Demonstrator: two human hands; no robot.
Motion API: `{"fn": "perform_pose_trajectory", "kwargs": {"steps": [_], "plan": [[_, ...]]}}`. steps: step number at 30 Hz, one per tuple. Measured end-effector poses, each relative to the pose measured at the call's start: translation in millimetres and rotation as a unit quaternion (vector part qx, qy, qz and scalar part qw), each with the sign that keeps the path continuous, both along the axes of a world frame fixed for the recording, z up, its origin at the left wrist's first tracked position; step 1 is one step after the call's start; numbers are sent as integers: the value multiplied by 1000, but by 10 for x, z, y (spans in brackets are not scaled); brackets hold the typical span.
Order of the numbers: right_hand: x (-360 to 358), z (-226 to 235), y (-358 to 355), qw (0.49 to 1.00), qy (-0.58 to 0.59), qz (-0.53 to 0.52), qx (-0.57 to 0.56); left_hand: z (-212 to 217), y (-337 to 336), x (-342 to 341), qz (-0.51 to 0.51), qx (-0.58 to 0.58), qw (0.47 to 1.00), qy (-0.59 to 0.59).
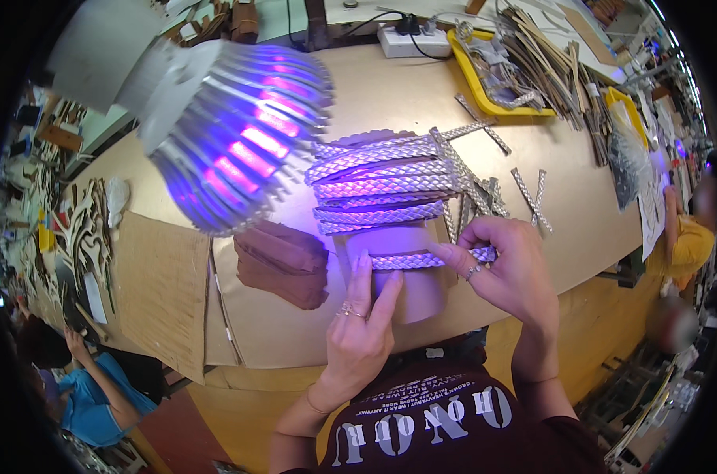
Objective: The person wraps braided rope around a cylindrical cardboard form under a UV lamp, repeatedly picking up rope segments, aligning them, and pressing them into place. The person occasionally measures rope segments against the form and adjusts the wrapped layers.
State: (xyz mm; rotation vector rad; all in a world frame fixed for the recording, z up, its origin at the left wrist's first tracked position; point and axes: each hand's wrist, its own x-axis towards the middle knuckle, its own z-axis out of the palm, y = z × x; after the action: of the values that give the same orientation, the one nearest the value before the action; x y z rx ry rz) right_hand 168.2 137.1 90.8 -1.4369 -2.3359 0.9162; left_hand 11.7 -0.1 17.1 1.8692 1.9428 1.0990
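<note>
A silvery braided strap (410, 261) lies across a pale, rounded form (421, 300) near the table's front edge. My right hand (510, 265) pinches its right end between thumb and fingers. My left hand (360, 338) rests its outstretched, spread fingertips at the strap's left end, pressing it to the form. Just beyond is a stack of similar braided straps (382, 186) lying side by side, partly over brown pieces. Loose braided ends (481, 197) trail to the right of the stack. Left of my hands sit flat brown pieces (282, 265), piled together.
A large ribbed lamp (240, 142) with purple light hangs over the table's left half. Beside it lies a brown board (162, 292). A yellow tray (473, 75) of strap pieces, a strip bundle (560, 71) and a white power strip (414, 41) stand at the back. Other people sit left and right.
</note>
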Motion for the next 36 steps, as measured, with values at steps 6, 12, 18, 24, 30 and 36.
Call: {"fn": "perform_pose_trajectory", "kwargs": {"steps": [6, 12, 18, 24, 30, 36], "plan": [[55, -94, -24, 998, 2, -28, -49, 56, 10, 18, 5, -25, 999, 23], [68, -321, -49, 997, 27, -35, -68, 78, 2, 25, 7, -41, 999, 28], [28, -357, -61, 996, 49, -31, -70, 89, 10, 22, 13, -39, 999, 17], [-111, -174, -135, 995, 66, 28, -68, 132, -79, 39, 51, -9, 998, 32], [-246, -187, -171, 997, 52, 34, -44, 72, -143, 94, 6, -26, 1000, -7], [-103, -160, -186, 995, 80, 0, -60, 46, -107, 128, -12, -23, 1000, -17]]}}
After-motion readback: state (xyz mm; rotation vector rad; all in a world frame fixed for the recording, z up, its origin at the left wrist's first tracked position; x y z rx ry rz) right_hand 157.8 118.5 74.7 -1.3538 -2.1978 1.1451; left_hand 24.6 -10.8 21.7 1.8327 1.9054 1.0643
